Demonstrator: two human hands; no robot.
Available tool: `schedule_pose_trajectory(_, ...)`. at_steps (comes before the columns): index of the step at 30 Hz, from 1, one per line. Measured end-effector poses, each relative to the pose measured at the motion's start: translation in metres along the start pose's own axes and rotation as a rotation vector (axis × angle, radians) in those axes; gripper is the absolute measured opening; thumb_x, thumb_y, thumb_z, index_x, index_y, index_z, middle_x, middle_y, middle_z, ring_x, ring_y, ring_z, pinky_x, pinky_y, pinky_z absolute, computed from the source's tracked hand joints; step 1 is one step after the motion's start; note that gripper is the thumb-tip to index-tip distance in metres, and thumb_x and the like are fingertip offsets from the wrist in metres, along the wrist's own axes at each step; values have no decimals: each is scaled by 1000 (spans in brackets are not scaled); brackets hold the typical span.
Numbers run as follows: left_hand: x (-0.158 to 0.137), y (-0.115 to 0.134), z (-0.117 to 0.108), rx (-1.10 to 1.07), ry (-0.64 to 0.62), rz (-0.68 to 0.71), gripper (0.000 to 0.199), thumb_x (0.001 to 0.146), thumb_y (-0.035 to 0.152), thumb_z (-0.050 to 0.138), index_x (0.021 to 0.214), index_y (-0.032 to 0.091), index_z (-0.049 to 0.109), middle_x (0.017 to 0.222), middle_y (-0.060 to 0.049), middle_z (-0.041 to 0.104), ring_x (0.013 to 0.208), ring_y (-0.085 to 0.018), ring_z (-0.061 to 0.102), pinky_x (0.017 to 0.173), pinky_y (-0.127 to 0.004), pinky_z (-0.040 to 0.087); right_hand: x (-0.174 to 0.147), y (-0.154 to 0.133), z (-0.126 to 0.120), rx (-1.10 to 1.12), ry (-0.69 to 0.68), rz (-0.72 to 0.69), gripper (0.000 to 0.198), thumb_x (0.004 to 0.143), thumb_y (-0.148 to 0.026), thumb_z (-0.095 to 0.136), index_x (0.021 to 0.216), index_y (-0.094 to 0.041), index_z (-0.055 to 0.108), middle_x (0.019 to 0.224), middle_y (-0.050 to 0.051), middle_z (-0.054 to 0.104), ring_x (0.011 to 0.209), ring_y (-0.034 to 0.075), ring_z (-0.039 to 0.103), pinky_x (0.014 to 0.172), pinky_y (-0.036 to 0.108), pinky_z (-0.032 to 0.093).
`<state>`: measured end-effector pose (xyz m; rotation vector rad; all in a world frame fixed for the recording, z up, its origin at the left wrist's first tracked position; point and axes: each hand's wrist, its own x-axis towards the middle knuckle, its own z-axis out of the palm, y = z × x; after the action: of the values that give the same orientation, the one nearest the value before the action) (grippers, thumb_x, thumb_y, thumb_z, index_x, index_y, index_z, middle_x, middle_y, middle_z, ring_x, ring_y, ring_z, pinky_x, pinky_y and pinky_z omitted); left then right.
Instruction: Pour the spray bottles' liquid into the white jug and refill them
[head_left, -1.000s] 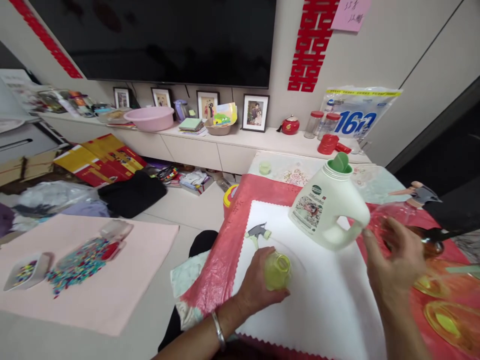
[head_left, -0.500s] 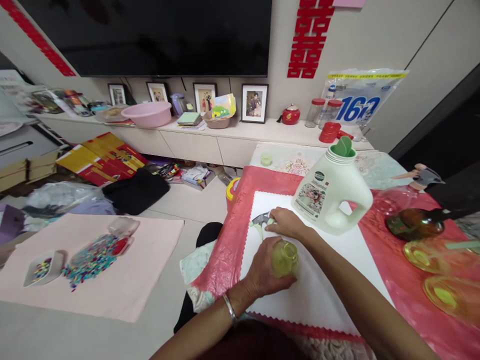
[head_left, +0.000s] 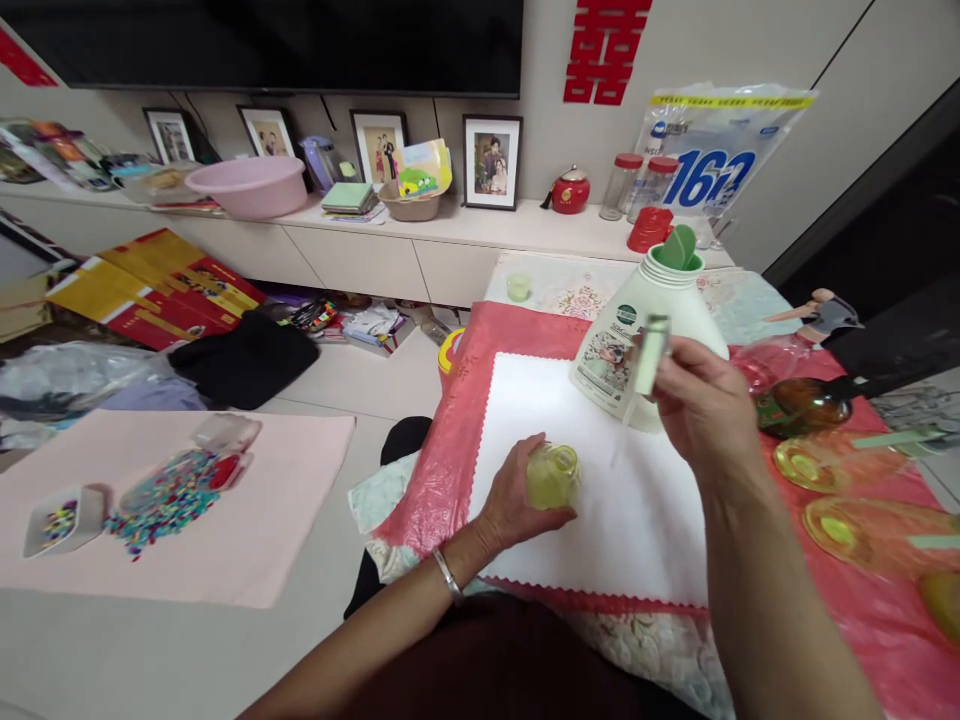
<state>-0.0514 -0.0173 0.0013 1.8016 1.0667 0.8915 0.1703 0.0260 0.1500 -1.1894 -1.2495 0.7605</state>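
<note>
My left hand [head_left: 510,495] is wrapped round a translucent yellow-green bottle [head_left: 551,478], whose open neck faces up, above a white scallop-edged mat [head_left: 517,400]. Raised over the mat's right side, my right hand [head_left: 709,400] grips a pale green and grey trigger sprayer head [head_left: 651,360]. A thin tube hangs from it, slightly blurred. Just behind the sprayer head stands a large pale green jug [head_left: 609,362] with a handle and a printed label. Inside the jug's open mouth sits a green scoop-like piece [head_left: 679,248].
On the red table cover [head_left: 442,440], right of the mat, lie a brown bottle [head_left: 806,408] and yellow bottles [head_left: 844,458]. A small pale green cup [head_left: 518,288] stands at the back. Left, a pink sheet [head_left: 292,500] on the floor holds colourful small pieces [head_left: 169,500].
My right hand has lifted the sprayer head off the mat and carried it up and right, in front of the jug. The left hand still holds the bottle, now more upright. The view has shifted.
</note>
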Motion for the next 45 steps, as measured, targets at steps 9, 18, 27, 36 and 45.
schedule_pose_trajectory(9, 1, -5, 2, 3, -18, 38, 105, 54, 50, 93, 140, 20, 40, 138, -15, 54, 130, -37, 56, 112, -60, 46, -39, -37, 11, 356, 151, -149, 17, 79, -17, 79, 96, -20, 77, 105, 6, 64, 75, 13, 60, 61, 22, 51)
schedule_pose_trajectory(18, 3, -3, 1, -8, -21, 12, 103, 52, 49, 94, 138, 21, 44, 135, -14, 57, 128, -38, 57, 110, -60, 47, -58, 9, 25, 347, -140, 2, 24, 90, -32, 80, 114, -32, 75, 118, 2, 64, 91, 11, 63, 78, 18, 57)
schedule_pose_trajectory(27, 3, -2, 5, -33, 35, 68, 97, 54, 46, 92, 137, 25, 46, 131, -12, 60, 120, -36, 60, 103, -57, 52, -94, 57, 25, 266, -327, 120, 33, 96, -33, 72, 129, -35, 68, 128, 3, 59, 113, 17, 59, 87, 19, 54)
schedule_pose_trajectory(36, 4, -2, 4, -39, 35, 114, 94, 57, 51, 89, 137, 28, 46, 129, -10, 63, 119, -38, 61, 104, -59, 51, -92, 65, 24, 259, -330, 148, 35, 95, -36, 73, 130, -34, 68, 128, 3, 60, 114, 18, 58, 86, 21, 52)
schedule_pose_trajectory(45, 3, -7, 6, -33, 11, 63, 103, 54, 59, 90, 140, 23, 45, 136, -15, 58, 126, -40, 57, 109, -62, 47, -85, 43, 20, 270, -261, 94, 26, 95, -36, 74, 121, -33, 71, 122, 2, 61, 110, 17, 59, 88, 22, 52)
